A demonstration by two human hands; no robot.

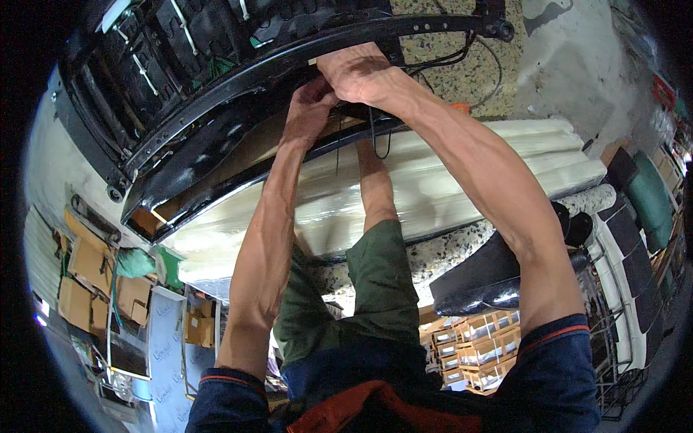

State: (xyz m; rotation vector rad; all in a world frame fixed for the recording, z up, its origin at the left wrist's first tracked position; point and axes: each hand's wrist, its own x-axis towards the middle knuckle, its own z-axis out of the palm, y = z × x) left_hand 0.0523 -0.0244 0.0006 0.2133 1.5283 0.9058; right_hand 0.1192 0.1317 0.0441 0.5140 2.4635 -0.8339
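Both of my arms reach forward to a black upholstered furniture piece with a metal frame, perhaps a sofa on its side. My left hand (pixel 312 112) is at the inner side of the curved black metal rail (pixel 289 54), its fingers curled in shadow around something I cannot make out. Right beside it, my right hand (pixel 357 72) bends over at the wrist, its fingers hidden against the rail. Below the hands hangs a thin black cable loop (pixel 380 141). Black glossy covering (pixel 195 144) runs along the piece, above an open wooden edge (pixel 253 148).
Under the piece lies a long cream plastic-wrapped pad (pixel 447 177), with a speckled foam roll (pixel 447 256) near my legs. A black cushion (pixel 476 278) sits at the right. Cardboard boxes (pixel 90 263) stand at the left, and stacked wooden pieces (pixel 484 346) at the lower right.
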